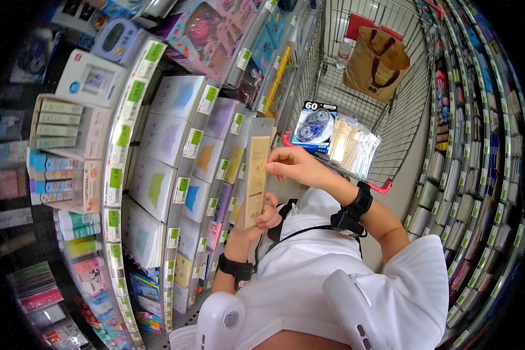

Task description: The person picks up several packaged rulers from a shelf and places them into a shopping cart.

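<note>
A slim, flat package [256, 175] with a tan printed card in a clear hang-hole sleeve stands nearly upright before the shelves. My left hand [262, 214] grips its lower end, fingers curled around the right edge. Higher up, my right hand [295, 165] pinches at the same edge with thumb and forefinger. Beyond my right hand, a shopping cart [380, 188] holds a blister pack of blue correction tape [316, 127], several clear-sleeved flat packs [354, 144], a brown paper bag [374, 65] and a clear bottle [344, 52].
Shelves with price tags [116, 175] rise close on my left, holding boxed goods [159, 140] and a lilac digital device [116, 41]. The cart stands in the aisle ahead. Another long shelf [463, 175] with tightly packed goods lines the right side.
</note>
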`<state>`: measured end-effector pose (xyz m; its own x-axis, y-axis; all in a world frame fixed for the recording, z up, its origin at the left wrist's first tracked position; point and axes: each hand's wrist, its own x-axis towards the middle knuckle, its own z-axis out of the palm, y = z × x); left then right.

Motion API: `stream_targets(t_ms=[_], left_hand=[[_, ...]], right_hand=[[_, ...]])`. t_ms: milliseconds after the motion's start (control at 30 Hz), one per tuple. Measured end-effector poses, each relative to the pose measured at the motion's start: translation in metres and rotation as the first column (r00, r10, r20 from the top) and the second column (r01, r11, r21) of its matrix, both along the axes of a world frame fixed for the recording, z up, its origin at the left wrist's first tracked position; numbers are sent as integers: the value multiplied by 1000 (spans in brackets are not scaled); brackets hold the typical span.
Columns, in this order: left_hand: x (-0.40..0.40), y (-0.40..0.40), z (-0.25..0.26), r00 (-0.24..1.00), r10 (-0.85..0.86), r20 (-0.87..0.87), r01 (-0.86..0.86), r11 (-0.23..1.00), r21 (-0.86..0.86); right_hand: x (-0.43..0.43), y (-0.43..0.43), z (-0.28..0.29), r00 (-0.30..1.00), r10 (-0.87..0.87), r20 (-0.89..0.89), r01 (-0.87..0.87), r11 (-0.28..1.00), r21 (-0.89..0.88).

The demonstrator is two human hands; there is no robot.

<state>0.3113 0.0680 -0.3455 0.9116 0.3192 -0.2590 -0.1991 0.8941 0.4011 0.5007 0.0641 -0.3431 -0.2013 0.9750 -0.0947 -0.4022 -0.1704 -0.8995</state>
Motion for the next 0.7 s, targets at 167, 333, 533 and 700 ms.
stream_targets(t_ms=[167, 333, 533, 700], left_hand=[[35, 6, 7, 980, -86, -180, 90, 996, 13], [82, 12, 7, 891, -59, -451, 135, 981, 139], [124, 20, -19, 808, -118, -577, 316, 913, 257], [155, 26, -42, 771, -137, -622, 402, 862, 308]], right_hand=[[39, -13, -19, 997, -80, -14, 79, 994, -73], [79, -35, -54, 976, -185, 114, 208, 947, -246], [108, -58, -76, 962, -271, -23, 244, 897, -368], [127, -70, -96, 962, -246, -120, 174, 889, -424]])
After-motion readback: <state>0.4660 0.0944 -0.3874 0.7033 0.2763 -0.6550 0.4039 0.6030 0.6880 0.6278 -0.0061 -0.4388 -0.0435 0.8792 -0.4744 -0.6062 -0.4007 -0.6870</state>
